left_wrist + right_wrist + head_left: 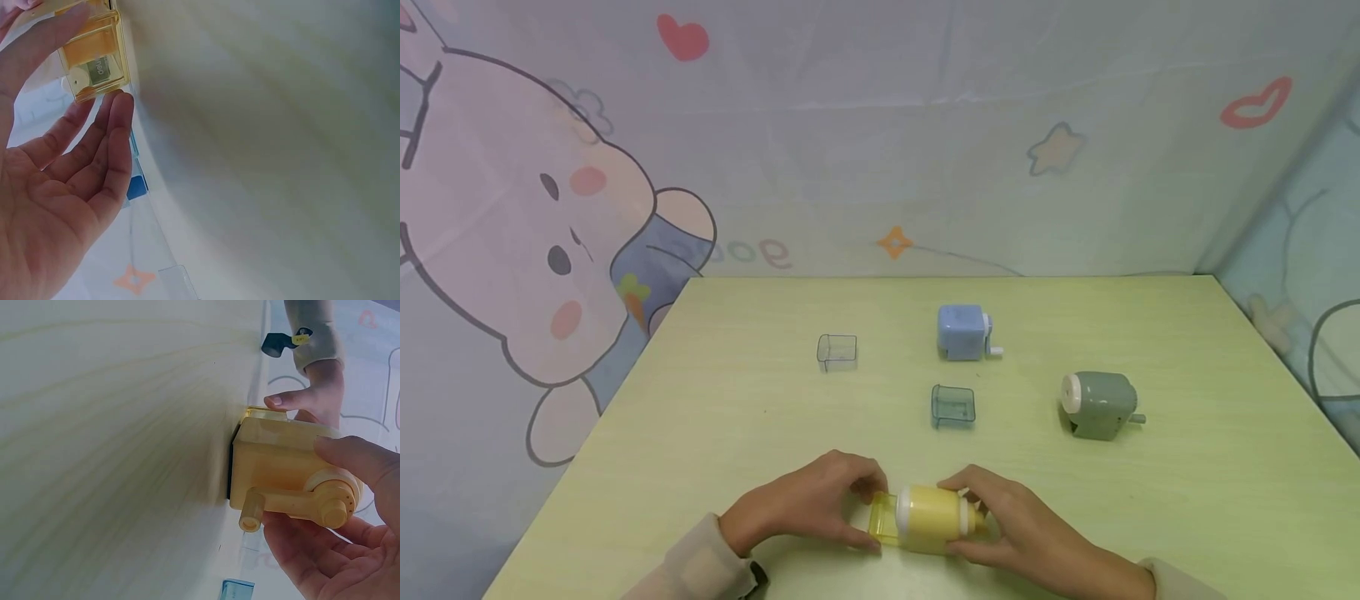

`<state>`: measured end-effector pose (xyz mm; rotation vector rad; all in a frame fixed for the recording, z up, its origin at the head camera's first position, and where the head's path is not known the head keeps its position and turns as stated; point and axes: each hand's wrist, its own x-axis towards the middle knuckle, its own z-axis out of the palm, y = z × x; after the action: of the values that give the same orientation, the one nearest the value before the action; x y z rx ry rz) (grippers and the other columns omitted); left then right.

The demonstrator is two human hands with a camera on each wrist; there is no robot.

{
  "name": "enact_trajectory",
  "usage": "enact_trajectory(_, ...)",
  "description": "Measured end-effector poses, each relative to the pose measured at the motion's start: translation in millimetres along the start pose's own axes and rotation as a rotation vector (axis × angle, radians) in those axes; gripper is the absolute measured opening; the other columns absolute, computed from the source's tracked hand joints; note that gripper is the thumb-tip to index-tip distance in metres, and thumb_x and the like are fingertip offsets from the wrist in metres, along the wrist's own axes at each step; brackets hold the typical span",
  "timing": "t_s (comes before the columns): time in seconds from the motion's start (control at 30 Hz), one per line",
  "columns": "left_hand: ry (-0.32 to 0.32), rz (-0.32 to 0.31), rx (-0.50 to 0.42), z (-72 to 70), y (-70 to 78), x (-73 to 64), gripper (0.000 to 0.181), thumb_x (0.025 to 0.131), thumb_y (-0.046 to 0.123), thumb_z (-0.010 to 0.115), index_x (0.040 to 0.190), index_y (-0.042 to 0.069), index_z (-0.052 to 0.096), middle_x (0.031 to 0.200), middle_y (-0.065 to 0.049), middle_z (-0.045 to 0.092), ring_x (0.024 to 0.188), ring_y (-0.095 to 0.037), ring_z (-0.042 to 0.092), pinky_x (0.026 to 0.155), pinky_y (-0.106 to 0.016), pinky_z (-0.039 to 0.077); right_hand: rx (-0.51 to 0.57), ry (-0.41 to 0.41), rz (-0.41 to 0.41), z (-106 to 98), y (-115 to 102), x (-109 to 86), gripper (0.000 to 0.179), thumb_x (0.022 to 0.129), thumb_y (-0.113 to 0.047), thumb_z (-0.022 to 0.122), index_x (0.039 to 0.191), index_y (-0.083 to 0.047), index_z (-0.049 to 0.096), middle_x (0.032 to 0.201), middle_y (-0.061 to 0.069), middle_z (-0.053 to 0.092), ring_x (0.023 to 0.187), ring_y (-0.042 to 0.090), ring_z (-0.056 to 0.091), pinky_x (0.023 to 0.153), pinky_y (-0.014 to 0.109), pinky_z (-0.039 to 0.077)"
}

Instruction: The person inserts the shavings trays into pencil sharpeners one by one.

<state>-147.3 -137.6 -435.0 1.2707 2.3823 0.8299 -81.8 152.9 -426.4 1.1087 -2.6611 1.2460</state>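
Note:
A yellow crank pencil sharpener (934, 518) lies near the front of the table, its handle (252, 515) toward my right hand. My right hand (1011, 533) grips its body from the crank end, thumb on one side and fingers on the other. A clear yellow shavings drawer (883, 518) juts out at the sharpener's white-rimmed end. My left hand (823, 504) pinches this drawer between thumb and fingertips. In the left wrist view, the thumb crosses the drawer (97, 59) and the fingertips (122, 103) sit at its lower edge.
Farther back stand a blue sharpener (961, 333) and a grey-green sharpener (1101, 407), on the right. A clear drawer (837, 352) and a teal see-through drawer (953, 406) lie on the table (715, 417). A patterned cloth (850, 133) hangs behind the table's back edge.

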Motion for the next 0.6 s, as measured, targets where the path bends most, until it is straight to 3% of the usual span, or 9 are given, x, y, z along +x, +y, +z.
enact_trajectory(0.2, -0.018, -0.037, 0.013, -0.8, 3.5, 1.3, 0.045, 0.075, 0.038, 0.089, 0.106, 0.015, 0.066, 0.096, 0.015, 0.061, 0.088, 0.0, 0.059, 0.081, -0.017, 0.049, -0.011, 0.007, -0.005, -0.1, 0.0, 0.4, 0.047, 0.085, -0.032, 0.082, 0.122, -0.015, 0.058, 0.117, -0.003, 0.065, 0.096, 0.009, 0.063, 0.078, 0.03, 0.055)
enact_trajectory(0.6, -0.015, -0.052, 0.031, 0.8, 8.7, 3.0, 0.047, 0.075, 0.038, 0.088, 0.108, 0.012, 0.068, 0.098, 0.013, 0.063, 0.089, 0.001, 0.059, 0.08, -0.016, 0.049, 0.002, 0.022, -0.04, 1.2, 1.5, 1.9, 0.046, 0.085, -0.031, 0.082, 0.121, -0.015, 0.059, 0.115, -0.004, 0.066, 0.094, 0.005, 0.061, 0.077, 0.028, 0.055)
